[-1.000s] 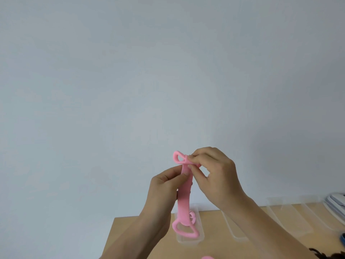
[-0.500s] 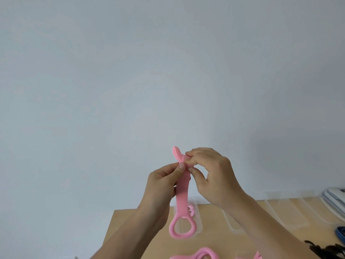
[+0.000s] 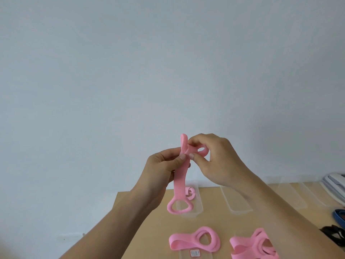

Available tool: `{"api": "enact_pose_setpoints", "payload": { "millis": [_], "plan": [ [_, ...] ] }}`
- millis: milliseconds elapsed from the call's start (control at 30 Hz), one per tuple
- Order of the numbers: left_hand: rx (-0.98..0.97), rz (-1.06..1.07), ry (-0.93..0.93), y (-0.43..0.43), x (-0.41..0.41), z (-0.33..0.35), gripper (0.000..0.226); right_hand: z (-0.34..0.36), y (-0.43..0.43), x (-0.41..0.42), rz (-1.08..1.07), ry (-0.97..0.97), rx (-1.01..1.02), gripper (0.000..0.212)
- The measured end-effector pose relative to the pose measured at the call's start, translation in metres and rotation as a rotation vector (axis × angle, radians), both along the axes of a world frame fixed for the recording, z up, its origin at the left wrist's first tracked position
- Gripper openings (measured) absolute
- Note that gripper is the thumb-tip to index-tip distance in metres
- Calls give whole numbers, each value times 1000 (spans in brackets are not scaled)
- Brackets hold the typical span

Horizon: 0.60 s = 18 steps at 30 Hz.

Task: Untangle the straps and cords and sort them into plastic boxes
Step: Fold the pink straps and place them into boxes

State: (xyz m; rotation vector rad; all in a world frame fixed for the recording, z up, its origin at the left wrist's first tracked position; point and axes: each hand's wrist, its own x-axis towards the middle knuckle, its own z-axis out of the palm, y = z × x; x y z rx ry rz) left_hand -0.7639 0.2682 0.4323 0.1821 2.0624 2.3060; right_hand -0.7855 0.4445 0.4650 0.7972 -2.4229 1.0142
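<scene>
Head view: both forearms are raised before a pale wall (image 3: 168, 71), above the table (image 3: 145, 221). A pink strap (image 3: 180, 184) is held upright between the hands. Its upper part is pinched by thumb and forefinger of the left hand (image 3: 164, 165). Its folded top loop is gripped by the curled fingers of the right hand (image 3: 218, 159). The lower loop hangs over a clear box (image 3: 198, 207). A second strap (image 3: 194, 240) and a third strap (image 3: 253, 246) are seen lower down.

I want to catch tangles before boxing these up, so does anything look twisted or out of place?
Yes. The pink strap pinched by the left hand and right hand is kinked at its top, its upper ring folded sideways. Two more straps lie loosely bunched on the table nearby.
</scene>
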Motion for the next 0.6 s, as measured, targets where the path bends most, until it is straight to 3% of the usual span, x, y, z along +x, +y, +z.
{"api": "enact_pose_setpoints", "payload": {
  "millis": [233,400,600],
  "plan": [
    [-72,51,-62,-2,3,-10,18,-13,-2,-1,-51,-33,-30,17],
    [-30,36,-112,-2,9,-16,19,-27,-8,1,-100,104,-37,16],
    [37,-53,-85,-4,12,-13,41,-42,-14,3,-102,208,-81,11]
  ]
}}
